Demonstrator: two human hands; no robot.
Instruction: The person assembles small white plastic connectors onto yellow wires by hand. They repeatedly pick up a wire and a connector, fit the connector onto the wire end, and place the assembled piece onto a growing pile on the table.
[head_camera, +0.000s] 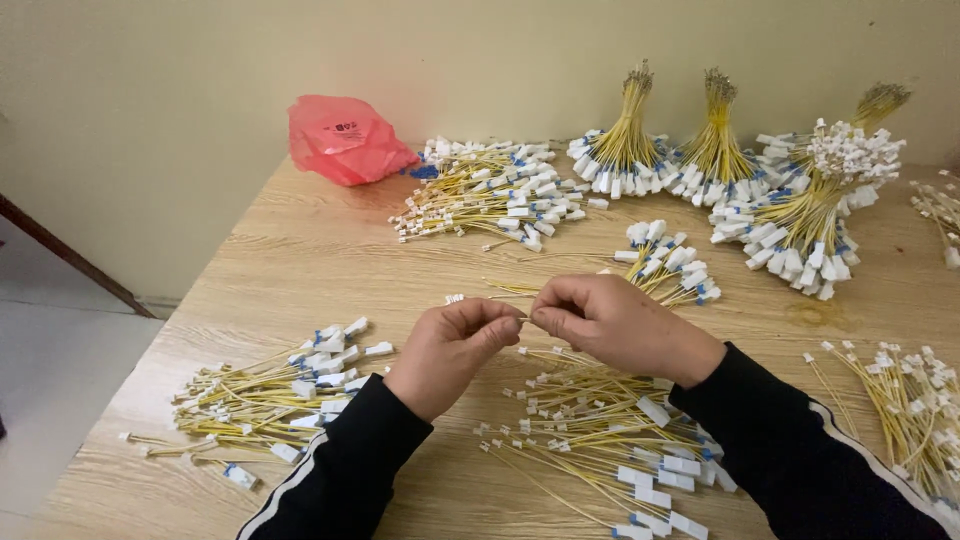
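My left hand (452, 350) and my right hand (610, 322) meet above the middle of the wooden table (300, 250). Both pinch one thin yellow wire (505, 290) that runs off to the left and ends in a small white connector (454, 298). Under my hands lies a loose pile of yellow wires with white plugs (600, 440). A second such pile (270, 390) lies to the left of my left forearm. Both arms wear black sleeves with a white stripe.
Several tied bundles of yellow wires (720, 160) stand along the back by the wall. A loose heap (495, 195) and a red plastic bag (345, 140) lie at the back left. More wires (900, 400) lie at the right edge, and a small bunch (665, 260) behind my right hand.
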